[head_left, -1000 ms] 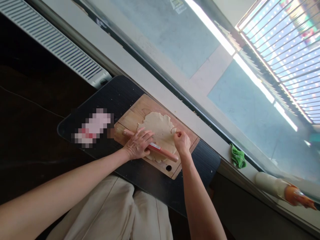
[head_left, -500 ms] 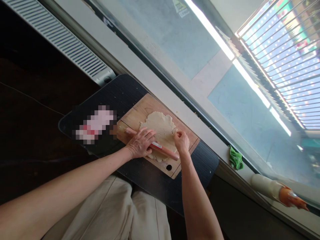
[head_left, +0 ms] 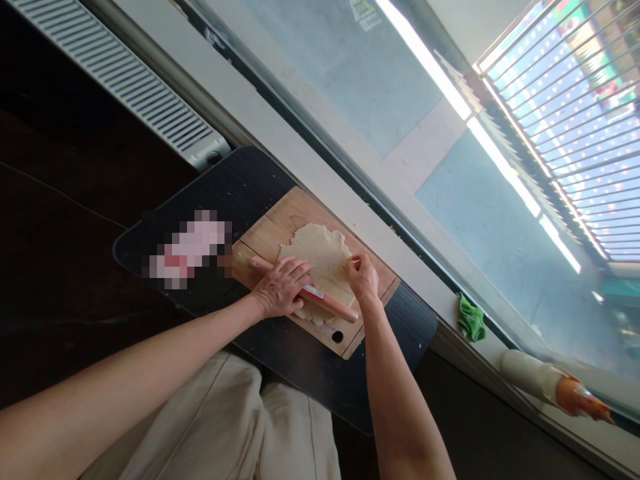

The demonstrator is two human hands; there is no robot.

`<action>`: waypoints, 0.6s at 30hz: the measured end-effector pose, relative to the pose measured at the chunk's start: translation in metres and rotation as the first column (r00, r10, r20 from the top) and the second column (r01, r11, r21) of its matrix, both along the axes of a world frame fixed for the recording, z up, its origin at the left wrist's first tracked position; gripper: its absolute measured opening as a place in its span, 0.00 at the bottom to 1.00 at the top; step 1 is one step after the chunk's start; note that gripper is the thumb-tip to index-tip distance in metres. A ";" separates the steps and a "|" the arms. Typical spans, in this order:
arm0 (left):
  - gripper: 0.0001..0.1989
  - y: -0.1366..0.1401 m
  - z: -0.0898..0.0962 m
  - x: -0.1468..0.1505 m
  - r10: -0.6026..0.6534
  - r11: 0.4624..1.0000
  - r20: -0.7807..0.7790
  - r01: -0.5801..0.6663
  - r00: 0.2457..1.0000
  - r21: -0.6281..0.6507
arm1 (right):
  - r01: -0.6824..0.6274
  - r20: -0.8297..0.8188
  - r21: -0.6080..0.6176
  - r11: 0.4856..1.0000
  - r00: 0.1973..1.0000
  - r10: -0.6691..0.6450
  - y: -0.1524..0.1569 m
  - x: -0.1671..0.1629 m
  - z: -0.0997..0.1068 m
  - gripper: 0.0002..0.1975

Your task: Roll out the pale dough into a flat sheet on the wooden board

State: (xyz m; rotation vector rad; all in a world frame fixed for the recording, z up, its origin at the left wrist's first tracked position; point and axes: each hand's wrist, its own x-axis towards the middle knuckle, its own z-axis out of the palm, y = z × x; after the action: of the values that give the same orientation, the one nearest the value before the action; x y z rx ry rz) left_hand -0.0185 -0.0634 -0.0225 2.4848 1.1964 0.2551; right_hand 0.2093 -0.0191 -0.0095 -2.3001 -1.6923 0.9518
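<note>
A flat, uneven round of pale dough lies on a wooden cutting board. Across its near part rests a rolling pin with a small label. My left hand is wrapped over the pin's middle and holds it against the dough. At the dough's right edge, my right hand is closed in a pinch on the dough's rim. The fingertips cover the bit they grip.
The board lies on a small black table beside a window sill. A blurred-out pink and white item is at the table's left. On the sill are a green cloth and a pale cylindrical object. A radiator stands at upper left.
My right hand has moved slightly up along the dough's right edge, staying pinched. My left hand, the rolling pin and the board look nearly unchanged.
</note>
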 end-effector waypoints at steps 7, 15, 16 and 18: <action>0.20 0.001 -0.001 0.001 0.009 1.000 0.021 -0.008 1.000 -0.024 | -0.118 0.094 -0.073 0.990 0.988 0.125 0.022 0.003 0.003 0.06; 0.18 0.003 0.008 0.002 0.009 0.999 -0.003 -0.010 1.000 -0.046 | -0.087 0.071 -0.126 0.988 0.993 0.096 0.014 0.027 0.022 0.11; 0.19 0.003 0.010 0.003 0.018 0.998 0.008 -0.018 1.000 -0.055 | -0.066 0.108 -0.131 0.989 0.991 0.080 0.005 0.028 0.022 0.10; 0.21 0.005 0.013 0.007 0.052 0.997 0.031 -0.050 0.998 -0.067 | -0.047 0.156 -0.155 0.987 0.985 0.072 -0.013 0.025 0.021 0.08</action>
State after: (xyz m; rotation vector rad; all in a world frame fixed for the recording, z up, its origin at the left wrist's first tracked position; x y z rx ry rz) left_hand -0.0115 -0.0579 -0.0093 2.3868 1.2362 0.2650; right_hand 0.2348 -0.0322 0.0112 -2.4982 -1.8196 0.9591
